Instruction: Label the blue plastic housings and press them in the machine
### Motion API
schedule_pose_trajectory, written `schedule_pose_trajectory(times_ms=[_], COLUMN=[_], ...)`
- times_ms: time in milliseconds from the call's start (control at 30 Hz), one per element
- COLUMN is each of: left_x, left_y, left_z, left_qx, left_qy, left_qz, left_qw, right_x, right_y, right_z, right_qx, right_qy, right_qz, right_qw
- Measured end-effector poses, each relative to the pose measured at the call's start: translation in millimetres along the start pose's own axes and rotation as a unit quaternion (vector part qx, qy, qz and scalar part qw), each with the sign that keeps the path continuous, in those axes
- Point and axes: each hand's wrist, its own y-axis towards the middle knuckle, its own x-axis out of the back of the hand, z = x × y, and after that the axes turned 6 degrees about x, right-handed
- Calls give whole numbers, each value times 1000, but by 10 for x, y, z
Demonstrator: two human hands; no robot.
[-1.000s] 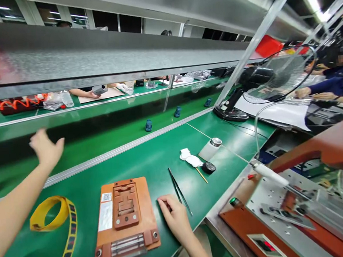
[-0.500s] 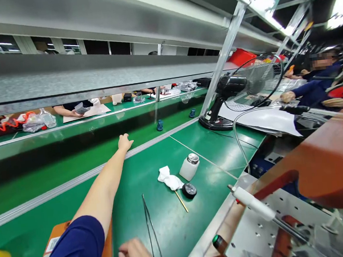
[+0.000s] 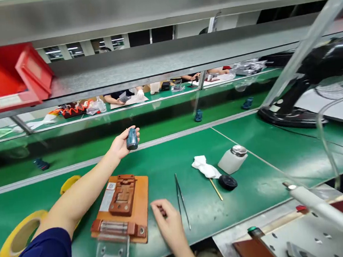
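Left hand [image 3: 121, 143] lifting blue part [image 3: 131, 138].
Left grip is pinching it above counter [image 3: 256, 185]; right hand [image 3: 167, 221] curling beside jig [image 3: 122, 204], grip unclear.

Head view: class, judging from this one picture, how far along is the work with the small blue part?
Done: the left hand has a small blue part lifted above the green bench. In hand: the part is gripped near the conveyor edge; the right hand rests beside the orange fixture. Left: the fixture's recess holds no blue part, and the tweezers lie untouched.
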Motion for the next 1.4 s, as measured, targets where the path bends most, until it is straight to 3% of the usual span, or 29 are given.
schedule_pose_trajectory(times_ms=[100, 167, 267, 367, 433, 500, 567, 633, 767, 900, 1100, 1233, 1333, 1400], left_x=[236, 353, 463, 521, 573, 672, 823, 999, 1293, 1430, 1442, 1425, 1336, 1214], left_y=[-613, -935, -1265, -1436, -1509, -1600, -1753, -1985, -2587, -3117, -3527, -3483, -3269, -3061], left_z=[10, 55, 146, 229, 243, 211, 147, 80, 56, 265, 645, 471, 187, 49], left_qx=[39, 68, 106, 123, 132, 139, 125, 99, 120, 190, 296, 317, 294, 276], left_qy=[-29, -42, -59, -75, -72, -41, 14, 78, 201, 286, 178, 49, -59, -113], left_qz=[25, 58, 117, 125, 95, 22, -54, -82, -34, 50, 198, 198, 190, 166], left_qw=[999, 995, 986, 982, 984, 989, 991, 989, 972, 938, 917, 926, 935, 940], right_x=[77, 83, -9, -188, -303, -388, -440, -469, -493, -506, -532, -485, -318, -148], right_y=[266, 513, 886, 1137, 1213, 1232, 1211, 1169, 1106, 1119, 1005, 816, 671, 548], right_z=[222, 414, 674, 806, 800, 734, 644, 569, 526, 501, 269, 213, 193, 125], right_qx=[-5, 51, 160, 223, 223, 199, 158, 112, 52, 47, 124, 128, 96, 66], right_qy=[20, 15, -32, -57, -51, -59, -87, -110, -110, -114, -132, -172, -224, -281], right_qz=[7, 7, 28, 116, 167, 201, 241, 285, 316, 314, 354, 292, 137, 33], right_qw=[1000, 999, 986, 966, 959, 957, 954, 946, 941, 941, 918, 932, 960, 957])
